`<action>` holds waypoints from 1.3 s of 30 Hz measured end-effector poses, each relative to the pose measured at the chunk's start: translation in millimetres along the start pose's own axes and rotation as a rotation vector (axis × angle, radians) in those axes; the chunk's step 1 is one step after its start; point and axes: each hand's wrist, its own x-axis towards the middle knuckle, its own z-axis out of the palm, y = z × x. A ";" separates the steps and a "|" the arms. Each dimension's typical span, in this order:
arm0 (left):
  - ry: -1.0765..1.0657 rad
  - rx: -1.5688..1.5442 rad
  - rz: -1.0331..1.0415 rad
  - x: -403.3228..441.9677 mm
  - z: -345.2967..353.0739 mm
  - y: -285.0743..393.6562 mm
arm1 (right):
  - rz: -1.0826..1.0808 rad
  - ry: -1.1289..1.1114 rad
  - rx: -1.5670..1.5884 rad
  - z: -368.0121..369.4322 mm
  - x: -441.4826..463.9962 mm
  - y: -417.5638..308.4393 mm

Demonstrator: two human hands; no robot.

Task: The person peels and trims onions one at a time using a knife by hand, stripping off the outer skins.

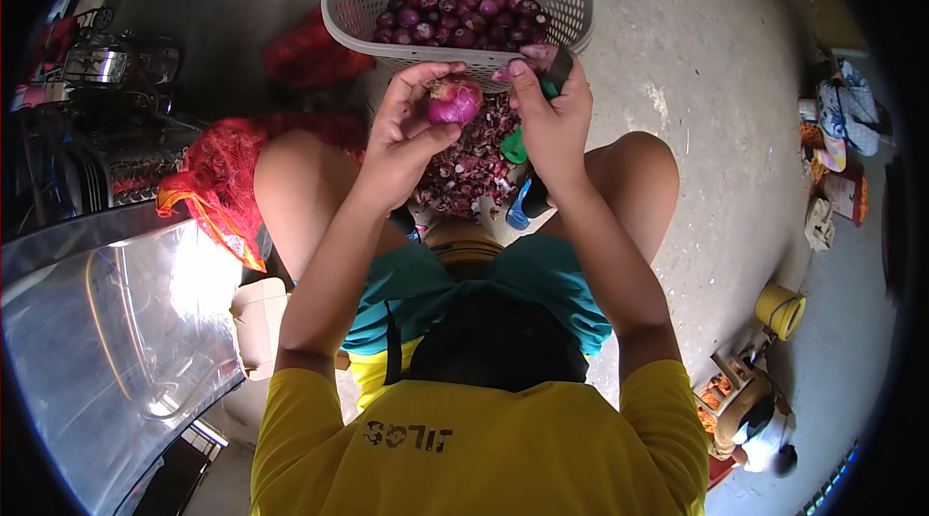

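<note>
My left hand point(402, 124) holds a red onion point(454, 103) between thumb and fingers, above the floor between my knees. Its skin is shiny purple, with a paler, rough patch at the top. Close by on the right, my right hand point(554, 109) is closed around a small knife with a dark blade point(559, 70) and a green handle point(514, 145). A purple scrap of onion skin point(502, 75) shows at the thumb and fingertips of that hand. Below both hands lies a heap of onion skins point(464, 172).
Beyond my hands stands a grey perforated basket point(459, 53) with many onions point(455, 16) inside. Red mesh sacks point(221, 167) lie to the left, near a shiny metal sheet point(126, 322). Another person point(769, 439) is at the lower right, by a yellow container point(780, 311).
</note>
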 end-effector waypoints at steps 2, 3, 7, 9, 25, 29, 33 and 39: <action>0.010 -0.033 0.024 1.3 1.0 -0.1 | -0.083 -0.106 -0.207 -7.9 4.6 0.7; 0.014 -0.050 0.036 2.0 1.2 -0.3 | -0.124 -0.159 -0.310 -11.8 7.5 1.4; 0.062 -0.034 0.079 3.3 -0.7 -3.0 | -0.297 -0.219 -0.619 -19.6 12.6 8.5; 0.078 -0.003 0.086 3.4 -4.3 -4.9 | -0.351 -0.194 -0.566 -17.2 10.9 10.6; -0.060 0.148 -0.030 0.3 -3.2 1.3 | -0.039 -0.627 -0.481 -21.6 18.4 -10.0; -0.101 0.146 -0.056 -2.0 1.3 -0.3 | -0.167 -0.738 -0.675 -18.2 19.0 -6.7; -0.079 0.033 -0.099 -2.9 3.2 3.6 | -0.143 -0.800 -0.807 -20.9 21.1 -4.7; -0.112 0.029 -0.078 0.5 -0.2 1.2 | -0.187 -0.727 -0.703 -17.1 19.7 -5.7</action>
